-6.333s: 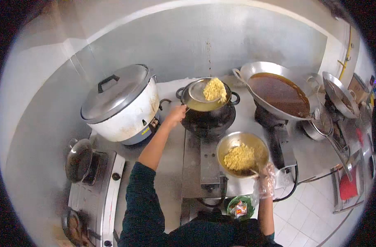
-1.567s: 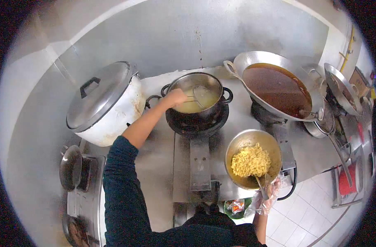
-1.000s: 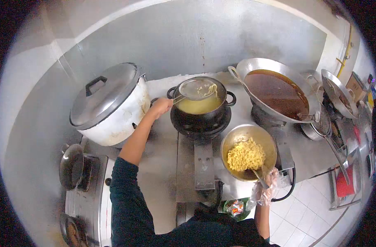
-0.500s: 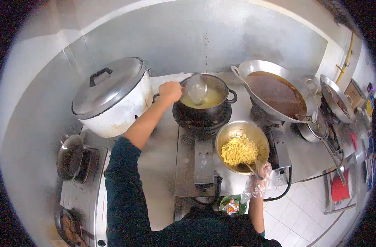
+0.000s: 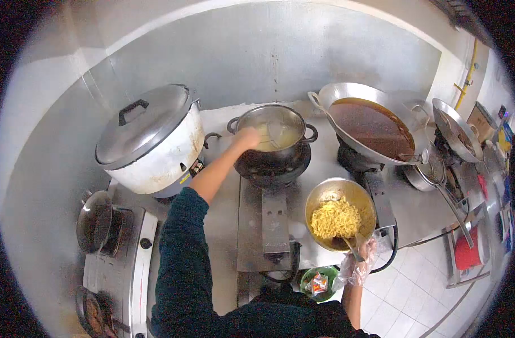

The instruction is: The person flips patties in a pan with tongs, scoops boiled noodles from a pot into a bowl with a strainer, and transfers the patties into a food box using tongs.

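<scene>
My left hand is closed over the near left side of a black-handled pot. It grips what looks like a round metal strainer, dipped into the cloudy yellowish liquid; its handle is hidden by my fingers. Wearing a clear plastic glove, my right hand holds a metal mixing bowl by its near right edge. Curly yellow noodles fill much of the bowl, with dark sauce beneath them. A spoon leans over the rim near my right thumb.
A large lidded rice cooker stands left of the pot. To the right are a wide wok of brown liquid and a saucepan. A second stove with a small wok sits at left. A green basin holds packets below.
My left hand has lowered the strainer from above the pot into its liquid. The bowl and my right hand have shifted slightly right and nearer.
</scene>
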The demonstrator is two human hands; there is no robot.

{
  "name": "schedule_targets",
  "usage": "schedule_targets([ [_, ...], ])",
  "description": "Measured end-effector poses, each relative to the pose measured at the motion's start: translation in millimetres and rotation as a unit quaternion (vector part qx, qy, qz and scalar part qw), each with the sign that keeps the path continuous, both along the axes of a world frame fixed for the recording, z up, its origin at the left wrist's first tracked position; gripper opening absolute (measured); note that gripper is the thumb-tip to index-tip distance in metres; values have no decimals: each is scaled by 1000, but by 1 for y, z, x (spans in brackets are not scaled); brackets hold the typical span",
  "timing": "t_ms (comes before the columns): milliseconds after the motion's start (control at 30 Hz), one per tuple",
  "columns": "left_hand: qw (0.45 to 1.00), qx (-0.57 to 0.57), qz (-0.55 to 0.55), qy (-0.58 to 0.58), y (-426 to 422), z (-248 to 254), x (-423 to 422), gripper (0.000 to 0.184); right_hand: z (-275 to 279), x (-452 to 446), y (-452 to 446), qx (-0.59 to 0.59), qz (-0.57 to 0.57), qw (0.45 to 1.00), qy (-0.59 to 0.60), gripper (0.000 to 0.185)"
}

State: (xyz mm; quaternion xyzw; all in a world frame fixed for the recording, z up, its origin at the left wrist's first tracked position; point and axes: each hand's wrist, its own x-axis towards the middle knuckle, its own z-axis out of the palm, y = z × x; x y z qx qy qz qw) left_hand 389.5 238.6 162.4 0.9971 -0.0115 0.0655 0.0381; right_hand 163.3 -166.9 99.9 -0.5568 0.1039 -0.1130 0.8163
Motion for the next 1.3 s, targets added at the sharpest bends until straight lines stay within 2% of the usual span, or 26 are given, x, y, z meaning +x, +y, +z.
schedule_targets([
  [133, 997, 56, -38, 26, 52, -38, 22, 23, 16, -3, 3, 91, 28, 995, -36, 27],
  [233, 993, -12, -63, -102, 31, -15, -25, 30, 11, -7, 0, 72, 33, 995, -54, 26],
  [267, 987, -144, 5, -79, 27, -15, -33, 31, 6, -6, 1, 119, 12, 992, -44, 24],
  [333, 908, -394, 140, -20, 23, -7, -47, 34, 14, -6, 3, 113, 32, 992, -54, 22],
  [433, 902, -403, 127, -86, 15, 17, -72, 35, 36, -9, 10, 109, 34, 992, -61, 18],
  [533, 853, -501, 133, -51, 0, 67, -100, 33, 38, -8, 6, 108, 34, 993, -38, 20],
  [633, 874, -461, 108, -111, -8, 91, -106, 33, 24, 0, -1, -104, 2, 990, -98, 22],
  [667, 867, -472, 148, -55, -2, 97, -103, 31, 25, 0, -3, -155, 3, 983, -101, 23],
  [700, 866, -475, 140, -64, -1, 94, -103, 31, 27, 0, -4, -204, 2, 973, -105, 25],
  [767, 865, -479, 121, -86, -3, 92, -108, 30, 16, 7, -11, -37, 48, 996, -63, 26],
  [800, 879, -453, 113, -94, 1, 86, -106, 30, 17, 6, -11, -65, 48, 994, -74, 28],
  [867, 905, -401, 97, -107, 7, 80, -107, 30, 18, 9, -9, 0, 62, 996, -67, 27],
  [900, 893, -429, 106, -86, 6, 81, -113, 29, 19, 10, -9, 33, 67, 995, -66, 26],
  [933, 880, -457, 114, -64, 4, 82, -120, 29, 22, 9, -11, -40, 37, 997, -50, 22],
  [1033, 863, -488, 128, -35, -11, 108, -144, 29, 21, 20, -16, 29, 97, 994, -42, 21],
  [1167, 857, -499, 120, -42, -22, 152, -165, 30, 53, 13, -14, 2, 80, 996, -45, 22],
  [1200, 848, -515, 115, -56, -28, 164, -170, 31, 60, 12, -12, 30, 91, 994, -47, 22],
  [1267, 886, -444, 120, -55, -38, 201, -187, 30, 52, 26, -12, 21, 100, 991, -92, 21],
  [1300, 883, -456, 101, -47, -41, 219, -194, 29, 46, 35, -11, 16, 105, 988, -114, 20],
])
